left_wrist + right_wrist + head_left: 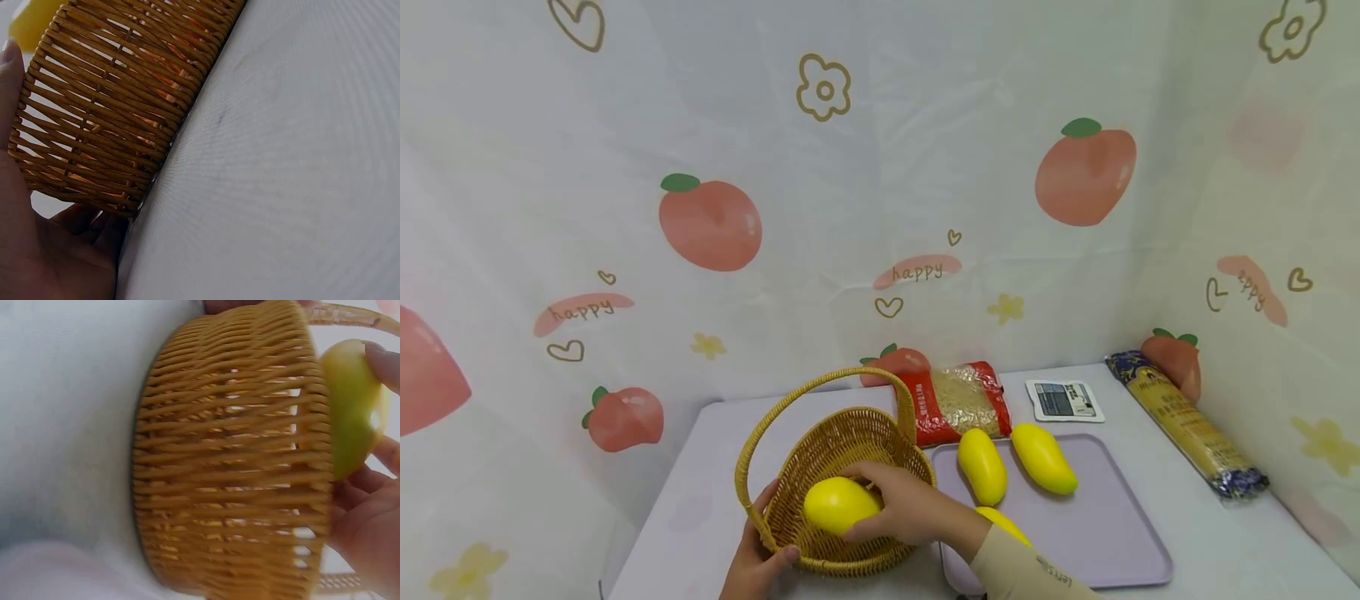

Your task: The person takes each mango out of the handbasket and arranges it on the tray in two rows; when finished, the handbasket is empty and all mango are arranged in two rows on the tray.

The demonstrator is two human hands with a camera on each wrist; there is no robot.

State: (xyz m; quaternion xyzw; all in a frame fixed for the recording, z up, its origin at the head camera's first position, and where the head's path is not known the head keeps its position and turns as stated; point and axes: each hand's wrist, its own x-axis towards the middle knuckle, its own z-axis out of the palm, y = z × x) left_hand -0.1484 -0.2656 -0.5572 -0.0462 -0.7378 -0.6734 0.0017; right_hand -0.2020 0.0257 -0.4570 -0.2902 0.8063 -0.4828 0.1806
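Note:
A yellow mango (837,504) is in my right hand (910,504), gripped between thumb and fingers at the mouth of a wicker basket (850,429) with a tall arched handle. The right wrist view has this mango (353,406) just beyond the basket's rim, greener there. My left hand (756,554) holds the basket's left side, its thumb over the rim near the foot of the handle. Low on the woven wall, its fingers partly disappear behind the basket in the left wrist view. The basket's bottom is partly hidden by the mango and right hand.
Right of the basket, a pale purple tray (1105,517) bears three mangoes (1043,458), one partly covered by my right forearm. Behind stand a red-edged bag of grains (966,400) and a flat white packet (1064,401). A long pasta pack (1187,425) lies by the right curtain.

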